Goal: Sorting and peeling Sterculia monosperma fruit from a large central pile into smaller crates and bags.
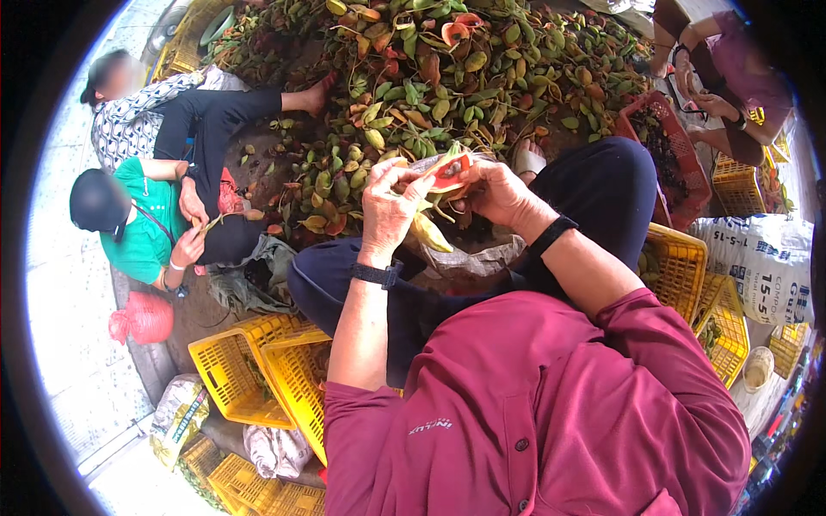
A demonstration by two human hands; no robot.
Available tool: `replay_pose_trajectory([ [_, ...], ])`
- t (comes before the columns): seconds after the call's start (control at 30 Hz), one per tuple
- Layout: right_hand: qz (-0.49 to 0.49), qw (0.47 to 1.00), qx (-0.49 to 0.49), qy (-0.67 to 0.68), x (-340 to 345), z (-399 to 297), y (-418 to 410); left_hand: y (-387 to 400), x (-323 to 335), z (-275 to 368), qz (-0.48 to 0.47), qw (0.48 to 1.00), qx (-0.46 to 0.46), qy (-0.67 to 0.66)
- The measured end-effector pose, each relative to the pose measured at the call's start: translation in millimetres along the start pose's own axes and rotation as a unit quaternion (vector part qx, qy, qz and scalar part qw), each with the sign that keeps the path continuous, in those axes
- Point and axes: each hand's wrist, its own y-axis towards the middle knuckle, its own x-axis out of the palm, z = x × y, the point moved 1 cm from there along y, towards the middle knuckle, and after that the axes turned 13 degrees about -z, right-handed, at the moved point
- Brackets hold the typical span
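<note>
A split seed pod point(450, 171), red inside with a pale seed or seeds showing, is held between my two hands above my lap. My left hand point(390, 203) grips its left side with thumb and fingers. From the right, my right hand point(500, 193) pinches the pod's edge, and its fingertips are partly hidden. A yellow-green pod point(430, 233) hangs just below, by the left hand; whether it shares a stem with the split one, I cannot tell. Beneath both hands lies an open whitish woven sack point(481, 259) with dark contents.
A large heap of green and reddish pods point(445, 97) spreads ahead. Yellow plastic crates point(242, 367) stand at both sides, and a red crate point(671, 161) with dark seeds sits to the right. Several people sit around the heap; one in green point(151, 226) holds a pod.
</note>
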Motion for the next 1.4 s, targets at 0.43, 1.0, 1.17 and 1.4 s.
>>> replay_pose_trajectory([
  [0.43,-0.082,0.996,-0.01,0.027,-15.5,0.2,-1.5,11.6,-4.9,8.9,-0.045,0.999,0.005,-0.002],
  [1.0,0.043,0.999,-0.006,-0.007,15.6,-5.0,-1.0,3.2,-7.5,-12.9,-0.053,0.878,-0.148,-0.453],
  [1.17,0.008,1.0,0.002,0.013,-1.9,-5.6,-5.7,-1.0,-19.2,-12.3,-0.04,0.835,-0.122,-0.535],
  [1.4,-0.05,0.985,-0.004,-0.166,28.8,-7.2,-14.1,-7.7,-28.0,-19.4,-0.125,0.711,-0.131,-0.68],
])
